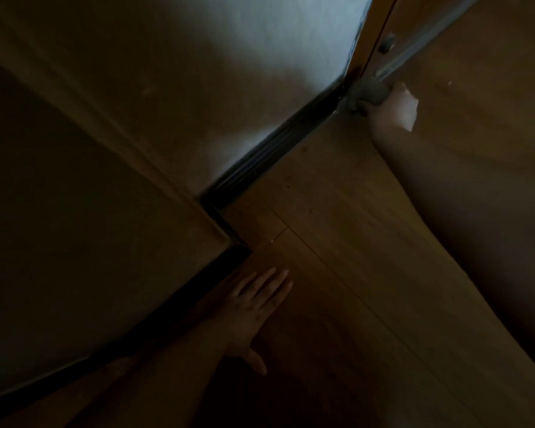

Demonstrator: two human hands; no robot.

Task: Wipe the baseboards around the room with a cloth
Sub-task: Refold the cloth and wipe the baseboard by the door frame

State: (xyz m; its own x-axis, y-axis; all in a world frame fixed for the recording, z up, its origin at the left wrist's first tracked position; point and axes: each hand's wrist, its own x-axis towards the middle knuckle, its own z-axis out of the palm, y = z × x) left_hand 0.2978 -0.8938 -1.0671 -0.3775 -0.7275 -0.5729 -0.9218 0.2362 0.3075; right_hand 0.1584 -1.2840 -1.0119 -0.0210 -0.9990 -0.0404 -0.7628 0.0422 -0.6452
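Note:
A dark baseboard [278, 143] runs along the foot of a pale wall and turns round an outward corner toward the lower left. At its far end, by a door frame, my right hand [393, 106] grips a bunched grey cloth [368, 92] and holds it against the corner where baseboard and frame meet. My left hand [257, 307] lies flat on the wooden floor with fingers straight and spread, just beside the nearer stretch of baseboard [155, 313]. The scene is dim and slightly blurred.
A wooden door or frame [380, 35] with a small round fitting stands at the top right. The pale wall [229, 72] fills the upper middle, a darker wall [74, 227] the left. Wood-plank floor [337, 242] spreads between my arms.

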